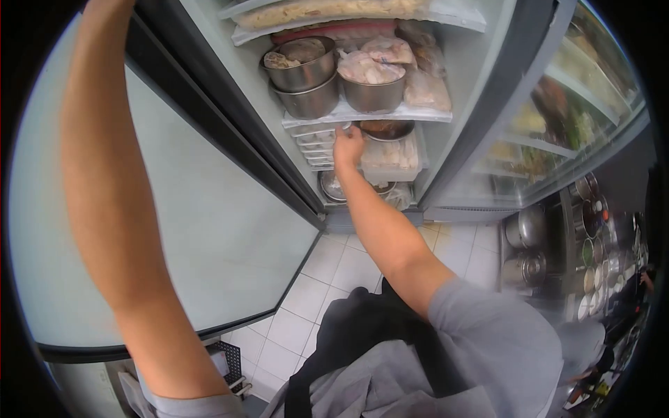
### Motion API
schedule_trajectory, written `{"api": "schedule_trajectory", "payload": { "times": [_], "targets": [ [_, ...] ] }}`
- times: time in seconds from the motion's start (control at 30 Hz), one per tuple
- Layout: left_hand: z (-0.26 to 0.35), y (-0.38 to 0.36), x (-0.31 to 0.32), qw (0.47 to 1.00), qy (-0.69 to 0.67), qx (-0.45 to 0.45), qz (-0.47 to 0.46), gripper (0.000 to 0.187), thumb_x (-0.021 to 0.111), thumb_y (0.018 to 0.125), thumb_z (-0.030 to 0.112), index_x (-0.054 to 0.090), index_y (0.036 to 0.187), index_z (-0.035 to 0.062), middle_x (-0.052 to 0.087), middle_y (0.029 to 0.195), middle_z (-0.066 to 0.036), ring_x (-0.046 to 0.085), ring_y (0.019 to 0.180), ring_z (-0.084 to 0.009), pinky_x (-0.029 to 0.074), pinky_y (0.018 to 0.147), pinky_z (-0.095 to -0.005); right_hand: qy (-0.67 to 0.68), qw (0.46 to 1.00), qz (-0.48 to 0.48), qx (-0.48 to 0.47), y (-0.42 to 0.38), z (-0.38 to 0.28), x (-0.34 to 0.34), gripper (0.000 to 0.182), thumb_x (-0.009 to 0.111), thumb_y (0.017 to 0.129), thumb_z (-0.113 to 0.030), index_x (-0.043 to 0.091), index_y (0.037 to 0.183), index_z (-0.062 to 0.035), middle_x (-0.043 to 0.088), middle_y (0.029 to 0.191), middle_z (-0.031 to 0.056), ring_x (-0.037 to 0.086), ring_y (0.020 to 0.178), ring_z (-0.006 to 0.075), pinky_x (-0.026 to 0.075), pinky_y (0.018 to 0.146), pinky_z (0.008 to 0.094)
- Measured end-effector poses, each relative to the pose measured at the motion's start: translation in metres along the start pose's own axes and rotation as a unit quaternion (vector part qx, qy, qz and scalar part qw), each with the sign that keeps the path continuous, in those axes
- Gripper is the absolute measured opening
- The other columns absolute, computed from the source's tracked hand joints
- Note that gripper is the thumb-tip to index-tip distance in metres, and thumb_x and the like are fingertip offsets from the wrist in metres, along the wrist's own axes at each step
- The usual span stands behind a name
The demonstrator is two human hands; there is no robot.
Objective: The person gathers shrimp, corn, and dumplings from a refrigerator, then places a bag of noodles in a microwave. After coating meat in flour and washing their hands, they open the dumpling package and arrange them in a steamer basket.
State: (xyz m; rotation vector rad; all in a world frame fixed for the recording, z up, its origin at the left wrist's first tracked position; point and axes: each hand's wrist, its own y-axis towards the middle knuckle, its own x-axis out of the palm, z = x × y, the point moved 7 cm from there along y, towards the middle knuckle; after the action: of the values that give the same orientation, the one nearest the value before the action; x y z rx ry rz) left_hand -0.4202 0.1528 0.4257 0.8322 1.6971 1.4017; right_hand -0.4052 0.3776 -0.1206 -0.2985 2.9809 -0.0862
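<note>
My right hand [348, 148] reaches into an upright fridge, on the level below the middle shelf [390, 113]. Its fingers are curled in at the front edge of a stack of white trays [317, 146]; what they grip is hidden. Just right of it are a metal bowl with brown contents [387, 129] and a clear plastic box of pale pieces [391, 155]. My left forearm [111, 188] rises in front of the opened fridge door [202, 202], and its hand lies beyond the top edge of the view.
Above my right hand stand stacked metal pots [306, 97] and a pot holding bagged food [373, 94]. A second glass door [550, 125] is on the right. Metal pots [526, 230] and a counter of containers stand further right, near another person's grey sleeve [582, 345].
</note>
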Motion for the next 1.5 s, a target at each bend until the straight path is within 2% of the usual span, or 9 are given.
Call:
{"api": "schedule_trajectory", "payload": {
  "times": [0.23,0.4,0.67,0.77,0.9,1.07,1.17,1.33,1.5],
  "targets": [
    [0.046,-0.207,0.022,0.861,-0.369,-0.306,-0.171,0.03,0.064,0.094,0.028,0.067,0.099,-0.0013,0.06,0.077,0.001,0.049,0.068,-0.0062,0.041,0.064,-0.0215,0.109,0.99,-0.002,0.092,0.006,-0.001,-0.024,0.038,0.07,0.069,-0.015,0.053,0.1,0.0004,0.062,0.098,0.0192,0.061,0.089,0.0307,0.048,0.08,0.0382],
    [0.059,-0.426,0.087,0.66,-0.387,-0.537,-0.354,0.035,0.065,0.088,0.03,0.069,0.102,-0.0018,0.071,0.094,-0.017,0.068,0.089,-0.0276,0.05,0.081,-0.0366,0.068,0.997,-0.021,0.014,-0.021,0.02,-0.039,0.047,0.066,0.071,-0.014,0.054,0.114,0.002,0.06,0.102,0.017,0.061,0.089,0.0281,0.05,0.078,0.0367],
    [0.043,-0.542,0.072,0.749,-0.217,-0.514,-0.357,0.074,0.062,0.091,0.037,0.029,0.14,-0.0072,0.043,0.131,-0.031,0.054,0.111,-0.0379,0.042,0.098,-0.0429,0.249,0.943,-0.197,0.097,-0.106,0.046,-0.093,0.045,0.047,0.079,0.0,0.057,0.123,0.0037,0.063,0.111,0.015,0.064,0.095,0.0226,0.056,0.078,0.0354],
    [0.046,-0.592,0.055,0.596,-0.333,-0.651,-0.332,0.067,0.058,0.095,0.034,0.031,0.141,-0.0062,0.044,0.136,-0.026,0.051,0.119,-0.0336,0.041,0.101,-0.0414,0.272,0.94,-0.178,0.105,-0.134,0.08,-0.137,0.043,0.049,0.081,0.0,0.06,0.122,0.0031,0.066,0.106,0.0136,0.065,0.094,0.022,0.056,0.078,0.036],
    [0.117,-0.656,0.071,0.195,-0.597,-0.699,-0.341,0.056,0.046,0.101,0.035,0.036,0.142,-0.001,0.047,0.14,-0.017,0.052,0.123,-0.0302,0.043,0.103,-0.0417,0.265,0.943,-0.142,0.145,-0.171,0.142,-0.197,0.037,0.054,0.083,-0.006,0.063,0.118,0.001,0.067,0.103,0.0105,0.066,0.094,0.0208,0.057,0.078,0.0365],
    [0.305,-0.679,-0.02,0.09,-0.572,-0.648,-0.494,0.058,0.038,0.103,0.037,0.031,0.144,-0.0027,0.04,0.144,-0.02,0.048,0.128,-0.035,0.043,0.105,-0.047,0.116,0.97,-0.075,0.199,-0.253,0.189,-0.399,0.035,0.056,0.085,-0.013,0.064,0.117,-0.0031,0.068,0.106,0.0104,0.065,0.098,0.0187,0.055,0.081,0.0332],
    [0.389,-0.678,-0.082,0.106,-0.563,-0.585,-0.574,0.058,0.036,0.103,0.04,0.031,0.145,0.0008,0.045,0.14,-0.016,0.051,0.124,-0.0334,0.045,0.101,-0.0466,-0.202,0.974,0.007,0.104,-0.326,0.187,-0.518,0.032,0.056,0.086,-0.015,0.066,0.113,-0.0023,0.069,0.096,0.0121,0.067,0.091,0.0178,0.056,0.073,0.0334],
    [0.541,-0.611,-0.18,0.032,-0.628,-0.429,-0.648,0.059,0.035,0.103,0.042,0.03,0.145,0.0004,0.046,0.14,-0.016,0.051,0.124,-0.0335,0.044,0.102,-0.0461,-0.021,0.964,0.266,0.017,-0.523,0.104,-0.703,0.022,0.053,0.09,-0.013,0.068,0.101,-0.0017,0.07,0.083,0.0085,0.068,0.077,0.0146,0.055,0.069,0.0306],
    [0.708,-0.516,-0.301,-0.06,-0.708,-0.313,-0.631,0.058,0.038,0.103,0.039,0.031,0.145,-0.001,0.043,0.143,-0.018,0.051,0.124,-0.0341,0.045,0.102,-0.0451,-0.082,0.7,0.709,-0.021,-0.803,0.098,-0.895,0.02,0.059,0.091,-0.016,0.067,0.1,-0.0004,0.065,0.077,0.0068,0.064,0.071,0.0152,0.052,0.067,0.0282]
  ]
}}
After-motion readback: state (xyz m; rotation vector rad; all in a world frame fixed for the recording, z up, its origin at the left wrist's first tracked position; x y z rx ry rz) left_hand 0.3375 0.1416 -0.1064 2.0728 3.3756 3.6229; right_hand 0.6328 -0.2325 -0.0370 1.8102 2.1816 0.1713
